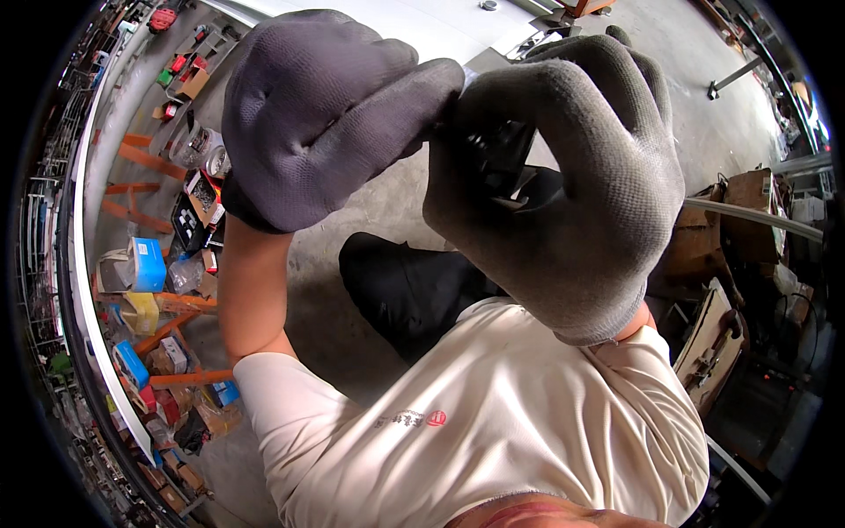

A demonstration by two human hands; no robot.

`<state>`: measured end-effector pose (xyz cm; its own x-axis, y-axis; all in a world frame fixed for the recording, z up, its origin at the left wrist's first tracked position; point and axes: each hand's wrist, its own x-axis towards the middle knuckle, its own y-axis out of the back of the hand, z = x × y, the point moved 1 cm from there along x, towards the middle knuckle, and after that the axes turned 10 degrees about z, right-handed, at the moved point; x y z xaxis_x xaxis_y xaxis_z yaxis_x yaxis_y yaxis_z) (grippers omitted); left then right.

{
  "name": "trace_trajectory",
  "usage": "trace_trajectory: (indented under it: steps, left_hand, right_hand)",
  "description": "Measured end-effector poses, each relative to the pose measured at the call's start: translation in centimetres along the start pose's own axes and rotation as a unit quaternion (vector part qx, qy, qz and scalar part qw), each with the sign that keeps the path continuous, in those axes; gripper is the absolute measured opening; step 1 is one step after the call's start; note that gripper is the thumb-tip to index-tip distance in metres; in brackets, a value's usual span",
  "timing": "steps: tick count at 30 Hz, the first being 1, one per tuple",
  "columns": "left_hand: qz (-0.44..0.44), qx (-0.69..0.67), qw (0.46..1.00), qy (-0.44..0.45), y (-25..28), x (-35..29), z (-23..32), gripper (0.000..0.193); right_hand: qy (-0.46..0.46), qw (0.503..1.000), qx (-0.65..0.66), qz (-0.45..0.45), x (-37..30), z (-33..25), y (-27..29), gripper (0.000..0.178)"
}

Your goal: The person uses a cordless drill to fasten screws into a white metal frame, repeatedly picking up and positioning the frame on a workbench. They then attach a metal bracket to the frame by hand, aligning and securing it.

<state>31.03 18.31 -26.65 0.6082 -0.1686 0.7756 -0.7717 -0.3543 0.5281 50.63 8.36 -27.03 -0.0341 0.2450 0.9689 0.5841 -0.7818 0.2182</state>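
Both my hands wear dark grey knit gloves and are raised close to the camera. My left hand (317,114) is curled into a fist, its thumb tip pressing against the right hand. My right hand (572,194) is closed around a small black part (497,154), of which only a dark edge and a pale sliver show between the fingers. What the part is cannot be made out. My pale short-sleeved shirt (493,422) and dark trousers (405,290) fill the lower middle.
A concrete floor (352,202) lies below. An orange-framed rack (150,290) on the left holds boxes, blue cartons and tools. Cardboard boxes and wooden boards (731,264) stand at the right. A white panel (422,26) runs along the top.
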Motion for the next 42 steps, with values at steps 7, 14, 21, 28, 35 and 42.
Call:
trace_trajectory:
  steps: [7, 14, 21, 28, 35, 42]
  left_hand:
    - [0.001, -0.020, 1.000, -0.021, -0.5, -0.2, -0.2, 0.044]
    - [-0.015, -0.052, 0.998, -0.013, 0.3, 0.1, -1.1, 0.048]
    - [-0.028, -0.011, 0.998, -0.061, 0.7, 1.0, -0.3, 0.052]
    - [0.008, 0.000, 0.997, -0.078, -0.2, 1.4, -0.1, 0.050]
    - [-0.007, 0.004, 1.000, -0.019, 0.3, 2.4, 0.6, 0.043]
    - [0.019, -0.011, 1.000, -0.002, -0.3, 2.6, 0.7, 0.047]
  right_hand:
    - [0.026, 1.000, -0.012, -0.006, 0.1, -0.2, -0.1, 0.032]
    - [0.041, 0.999, -0.006, 0.020, -0.6, 0.2, -0.6, 0.052]
    - [0.113, 0.991, 0.006, 0.074, -1.7, 1.8, -1.0, 0.075]
    - [-0.073, 0.951, 0.284, 0.100, -9.4, 5.4, -3.5, 0.149]
    - [-0.109, 0.962, 0.239, 0.081, -8.5, 4.7, -3.6, 0.150]
    - [-0.088, 0.976, 0.166, 0.106, -7.3, 4.3, -3.4, 0.137]
